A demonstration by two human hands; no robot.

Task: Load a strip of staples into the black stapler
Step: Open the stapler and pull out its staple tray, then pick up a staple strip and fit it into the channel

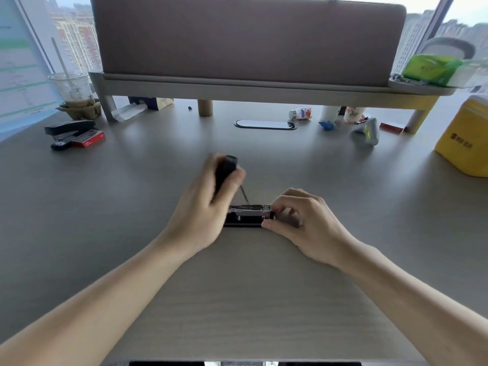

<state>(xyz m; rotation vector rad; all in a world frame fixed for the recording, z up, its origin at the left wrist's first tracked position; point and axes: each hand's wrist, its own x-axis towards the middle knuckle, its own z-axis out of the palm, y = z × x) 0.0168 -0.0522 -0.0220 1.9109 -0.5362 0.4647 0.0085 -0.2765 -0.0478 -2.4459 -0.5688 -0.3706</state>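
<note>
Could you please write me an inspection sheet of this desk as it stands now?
Surface: grey wood-grain desk, bare around the work.
Job's things: small black stapler opened, metal channel exposed, lid raised.
Clutter: second black stapler, red staple box, clear plastic cup, yellow bag, small white bottle.
Grips: left hand holds the lid; right hand pinches the stapler's front end.
Cables: nothing seen.
Surroundings: brown fabric divider, windows.

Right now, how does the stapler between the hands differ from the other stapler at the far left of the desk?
The near stapler is open, its top swung up in the left hand, metal channel exposed; the far stapler is untouched. The right hand pinches the near one's end; the far one lies beside a red box. Both are black.
</note>
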